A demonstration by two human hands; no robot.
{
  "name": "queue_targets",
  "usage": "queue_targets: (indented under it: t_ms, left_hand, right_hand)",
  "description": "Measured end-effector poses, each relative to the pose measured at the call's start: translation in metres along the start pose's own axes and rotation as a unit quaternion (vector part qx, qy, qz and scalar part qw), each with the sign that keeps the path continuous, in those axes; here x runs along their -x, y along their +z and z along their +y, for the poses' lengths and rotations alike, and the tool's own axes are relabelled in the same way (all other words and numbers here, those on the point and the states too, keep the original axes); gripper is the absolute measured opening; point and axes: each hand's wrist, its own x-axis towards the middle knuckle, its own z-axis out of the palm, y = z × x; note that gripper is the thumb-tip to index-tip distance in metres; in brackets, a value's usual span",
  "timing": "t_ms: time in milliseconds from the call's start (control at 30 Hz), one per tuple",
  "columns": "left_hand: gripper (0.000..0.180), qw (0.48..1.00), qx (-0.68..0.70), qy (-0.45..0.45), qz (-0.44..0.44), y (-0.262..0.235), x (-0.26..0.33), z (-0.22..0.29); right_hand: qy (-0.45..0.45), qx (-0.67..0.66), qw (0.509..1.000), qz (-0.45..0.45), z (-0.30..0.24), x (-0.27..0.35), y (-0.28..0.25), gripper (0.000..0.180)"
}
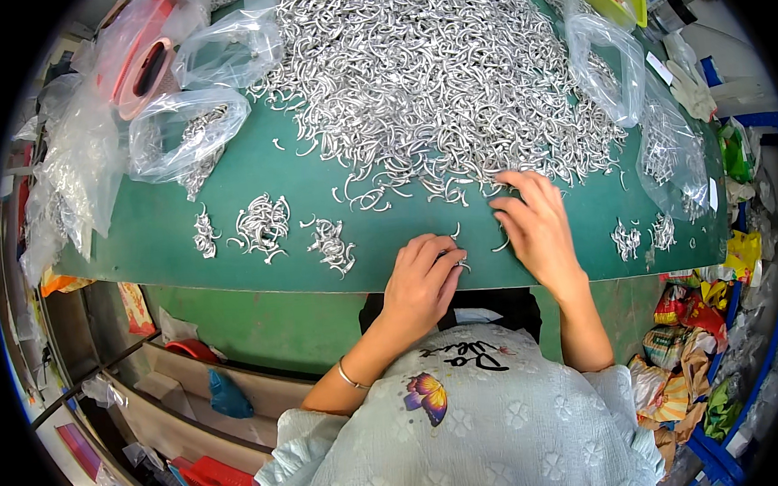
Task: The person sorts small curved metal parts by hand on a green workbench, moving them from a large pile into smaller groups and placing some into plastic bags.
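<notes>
Lying just beyond unclenched right hand (538,228): silver metal pile (434,76); left hand (421,281) curled, grip unclear.

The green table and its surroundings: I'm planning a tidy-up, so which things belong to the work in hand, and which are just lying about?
Seemingly part of the work:
- large heap of curved silvery pieces
- small piles to the left of the left hand
- clear bag of pieces, right

Probably just lying about:
- blue plastic bag, lower left
- red basket, lower left
- colourful packets, right
</notes>
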Motion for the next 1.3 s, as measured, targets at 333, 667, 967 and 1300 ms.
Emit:
queue_targets:
  t_ms: [333,667,967,1300]
  left_hand:
    - [0.031,1.0,-0.009,-0.002,-0.004,-0.003,-0.001,0.004]
    - [0.031,1.0,-0.011,-0.001,0.002,-0.001,-0.001,0.002]
    - [0.033,1.0,-0.015,0.024,0.014,0.0,0.001,-0.002]
    - [0.032,1.0,0.0,0.024,0.004,0.001,0.004,-0.003]
  right_hand:
    - [0.001,-0.067,0.998,0.019,-0.015,-0.014,0.022,0.026]
    - [0.019,-0.047,0.998,-0.046,-0.017,-0.005,0.023,0.017]
    - [0.039,-0.21,0.976,-0.043,-0.041,-0.037,0.042,0.009]
    - [0.068,-0.289,0.954,-0.025,-0.032,-0.037,0.04,0.005]
